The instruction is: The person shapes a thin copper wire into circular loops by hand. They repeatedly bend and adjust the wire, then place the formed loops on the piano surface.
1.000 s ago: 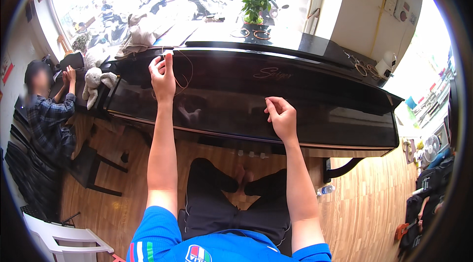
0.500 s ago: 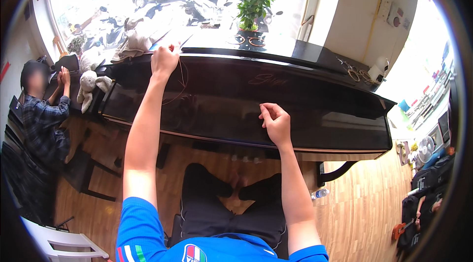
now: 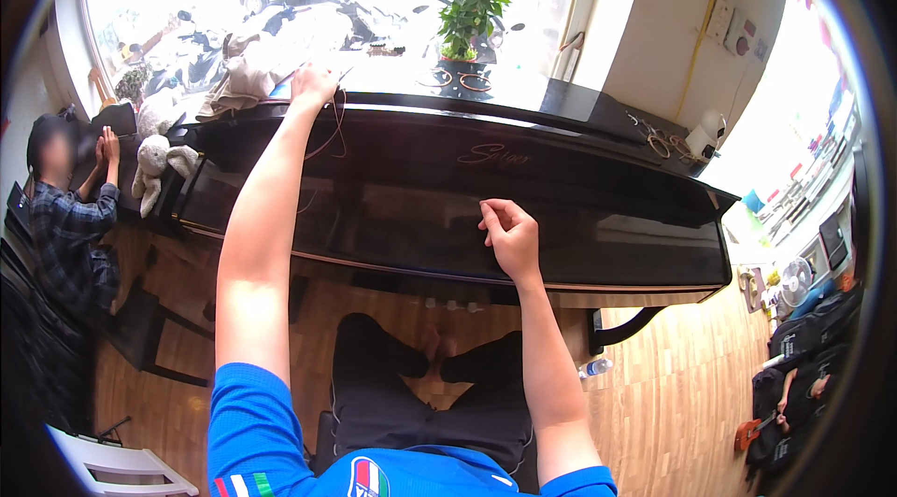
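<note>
My left hand [image 3: 315, 86] reaches out over the far left of a closed black upright piano [image 3: 402, 170], its fingers closed and partly washed out by the light. A thin reddish string [image 3: 340, 128] hangs from it in a loose curve in front of the glossy panel. Nearer to me, my right hand [image 3: 510, 235] hovers before the middle of the panel, apart from it. Its thumb and forefinger are pinched together, and whatever is between them is too small to make out.
Along the piano top are two thin rings [image 3: 475, 82], a potted plant [image 3: 467, 11], grey cloth [image 3: 229, 91] and a tangle of cords [image 3: 659, 137]. A plush rabbit [image 3: 157, 165] sits left, near a seated person [image 3: 70, 207]. A water bottle [image 3: 595, 368] lies on the wooden floor.
The view has shifted slightly, moving most things leftward. My left hand has tipped lower toward the piano top, and the string's curve has changed. My right hand keeps its pinch.
</note>
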The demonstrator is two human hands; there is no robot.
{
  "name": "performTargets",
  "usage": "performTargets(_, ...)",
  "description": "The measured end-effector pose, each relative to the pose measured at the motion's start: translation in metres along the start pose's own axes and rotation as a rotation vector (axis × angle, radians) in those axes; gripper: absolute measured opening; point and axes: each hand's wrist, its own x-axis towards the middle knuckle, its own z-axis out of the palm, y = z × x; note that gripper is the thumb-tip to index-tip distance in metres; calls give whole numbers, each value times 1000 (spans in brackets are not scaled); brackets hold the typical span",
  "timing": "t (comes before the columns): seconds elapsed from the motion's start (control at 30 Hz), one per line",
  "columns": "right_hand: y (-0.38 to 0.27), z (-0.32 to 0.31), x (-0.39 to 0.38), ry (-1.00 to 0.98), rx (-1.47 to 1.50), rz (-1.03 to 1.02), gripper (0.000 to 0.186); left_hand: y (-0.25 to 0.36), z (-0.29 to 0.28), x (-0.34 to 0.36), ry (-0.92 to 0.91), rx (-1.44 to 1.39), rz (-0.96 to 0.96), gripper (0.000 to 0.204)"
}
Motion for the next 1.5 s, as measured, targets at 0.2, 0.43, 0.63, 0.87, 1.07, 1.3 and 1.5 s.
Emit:
performTargets(0.2, 2, -1, 1, -3, -6, -2, 16, -26, 44, 30, 276, 80, -88, 36)
performTargets(0.43, 7, 2, 4, 2, -3, 0, 17, -29, 37, 44, 126, -126, -267, 41)
performTargets(0.63, 6, -3, 3, 18, -2, 23, 16, -14, 36, 40, 32, -217, -399, 42)
performTargets(0.87, 0, 2, 3, 14, 38, 30, 16, -22, 29, 33, 34, -242, -453, 43)
performTargets(1.07, 0, -1, 3, 19, 45, 34, 17, -23, 30, 28, 29, -250, -472, 44)
performTargets(1.3, 3, -2, 3, 22, 55, 35, 17, -22, 28, 23, 30, -267, -476, 46)
performTargets(1.5, 1, -1, 3, 22, 56, 16, 17, -27, 23, 19, 38, -277, -485, 47)
